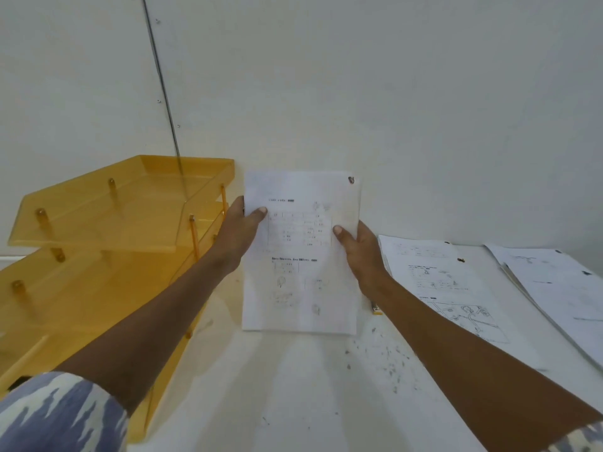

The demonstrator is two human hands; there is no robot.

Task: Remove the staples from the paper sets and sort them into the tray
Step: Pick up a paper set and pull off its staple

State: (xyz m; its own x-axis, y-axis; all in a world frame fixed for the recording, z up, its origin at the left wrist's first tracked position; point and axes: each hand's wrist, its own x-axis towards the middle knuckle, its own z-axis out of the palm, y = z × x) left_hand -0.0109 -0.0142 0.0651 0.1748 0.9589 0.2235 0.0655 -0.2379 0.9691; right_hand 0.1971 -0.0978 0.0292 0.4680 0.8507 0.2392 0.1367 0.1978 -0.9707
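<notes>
White printed paper set (301, 252), lifted in front of the body above the table (293, 402), long axis running straight away from the person, short edges nearest and farthest. Pinched at its left long edge by the left hand (239, 230), thumb flat on the printed face, fingers hidden behind the sheets. Pinched at the opposite long edge by the right hand (357, 252) in the same way, thumb on the front and a little nearer the body than the left thumb. Both hands closed on this one set, neither free.

Sits beyond the grip and to its right: a small dark fastener (351, 180), judged to be the staple, at the far right corner of the sheets. Lies straight up the edge from the right thumb and diagonally across from the left thumb. Nearer the right hand, then; probably leaves the left hand to steady the sheets.

Stands directly left of the grip, just beside the back of the left hand: an amber translucent stacked tray (98, 223).

Right of the grip, flat on the table: two more paper sets (440, 278) (554, 282). Beside the right wrist, partly hidden: a small yellow-and-black item (377, 308), too little showing to name. Under the right forearm: dark specks (381, 353) scattered on the table.
</notes>
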